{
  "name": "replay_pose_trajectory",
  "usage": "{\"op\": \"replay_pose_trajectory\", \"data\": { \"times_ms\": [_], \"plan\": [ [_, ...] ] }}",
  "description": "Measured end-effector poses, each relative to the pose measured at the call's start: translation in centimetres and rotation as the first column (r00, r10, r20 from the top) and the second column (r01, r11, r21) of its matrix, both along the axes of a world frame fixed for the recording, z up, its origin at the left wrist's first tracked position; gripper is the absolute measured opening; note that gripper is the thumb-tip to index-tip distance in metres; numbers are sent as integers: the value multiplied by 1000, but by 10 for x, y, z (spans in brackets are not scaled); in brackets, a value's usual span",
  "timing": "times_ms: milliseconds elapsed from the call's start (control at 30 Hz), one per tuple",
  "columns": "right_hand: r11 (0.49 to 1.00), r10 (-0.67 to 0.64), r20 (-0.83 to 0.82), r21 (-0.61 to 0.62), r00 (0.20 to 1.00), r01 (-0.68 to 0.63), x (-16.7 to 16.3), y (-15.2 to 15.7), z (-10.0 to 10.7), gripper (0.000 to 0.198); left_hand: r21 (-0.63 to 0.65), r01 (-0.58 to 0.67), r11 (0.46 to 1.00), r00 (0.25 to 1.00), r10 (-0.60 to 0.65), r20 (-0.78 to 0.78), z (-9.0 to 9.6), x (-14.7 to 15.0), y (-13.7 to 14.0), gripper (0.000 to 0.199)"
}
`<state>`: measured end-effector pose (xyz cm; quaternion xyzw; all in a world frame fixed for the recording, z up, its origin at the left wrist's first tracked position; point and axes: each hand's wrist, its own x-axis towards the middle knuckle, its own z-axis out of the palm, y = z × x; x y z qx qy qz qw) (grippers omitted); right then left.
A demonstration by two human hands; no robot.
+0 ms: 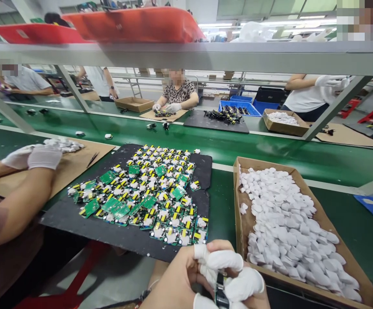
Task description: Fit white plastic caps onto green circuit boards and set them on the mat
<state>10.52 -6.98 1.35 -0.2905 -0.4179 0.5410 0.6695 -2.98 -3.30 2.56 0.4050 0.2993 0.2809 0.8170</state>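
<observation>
Head view: both of the person's hands meet at the bottom edge, just in front of the desk.
Left hand (176,279): bare palm, white cots on the fingertips, its grip clamped together with the other hand on a small black part (219,291).
Right hand (238,283): white-cotted fingers (227,260) curl over the top of the same part, grip closed on it.
Small black part: held upright between the two hands, below the near rim of the cardboard box; its lower end is cut off by the frame.
Black foam mat (202,171): lies on the green desk, carrying rows of green circuit boards with yellow and white components (148,193).
Brown cardboard box of white plastic shells (302,184): just right of the mat, nearly full.
Neighbour's gloved hands (35,156): to the left, resting on a cardboard sheet (77,161).
Green conveyor belt (206,139): runs across behind the mat, with other people seated beyond it.
</observation>
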Motion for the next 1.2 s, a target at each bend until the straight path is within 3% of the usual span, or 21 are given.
{"op": "replay_pose_trajectory", "data": {
  "times_ms": [100, 200, 300, 433, 533, 667, 767, 833, 900, 1033, 1100, 1200],
  "plan": [
    [1000, -5, 1, 31, 1000, 5, -6, -2, 10, 19, 46, -38, 998, 996, 42, -82, 2, 3, 1, 60],
    [999, 34, -23, 26, 999, -34, -6, -1, 8, 24, 62, 18, 998, 998, -14, -61, 14, 4, 3, 48],
    [989, 143, -43, 34, 989, -141, 1, 2, 0, 17, 51, 91, 995, 996, -90, -27, 24, 4, 6, 43],
    [949, 294, -5, 119, 956, -291, 9, 7, -7, 17, 88, 91, 992, 996, -89, -24, 28, 4, 9, 35],
    [968, 215, 53, 124, 975, -220, 11, 8, -3, 26, 115, 103, 988, 995, -103, -12, 27, 5, 11, 31],
    [978, 75, 256, 169, 964, -121, 11, 11, 7, 32, 77, 133, 988, 983, -141, 115, 21, 6, 14, 37],
    [969, 57, 189, 224, 980, -100, 10, 14, 8, 37, -39, 174, 984, 954, -159, 254, 11, 7, 12, 50],
    [972, 111, 129, 193, 985, -135, 10, 12, 8, 41, -122, 154, 980, 923, -99, 373, 4, 7, 11, 58],
    [980, 179, 132, 67, 975, -189, 11, 9, 7, 39, -170, 145, 975, 896, -57, 440, -4, 7, 10, 58],
    [952, 273, 177, -193, 946, -239, 16, 0, 3, 34, -128, 135, 983, 918, -76, 389, -12, 3, 8, 58],
    [949, 273, 211, -217, 939, -227, 17, -2, -1, 34, -102, 73, 992, 943, -36, 330, -10, 0, 8, 58],
    [963, 258, 268, -144, 928, -226, 16, -2, -5, 36, -65, 33, 997, 979, -19, 204, -1, -3, 9, 45]
  ]
}}
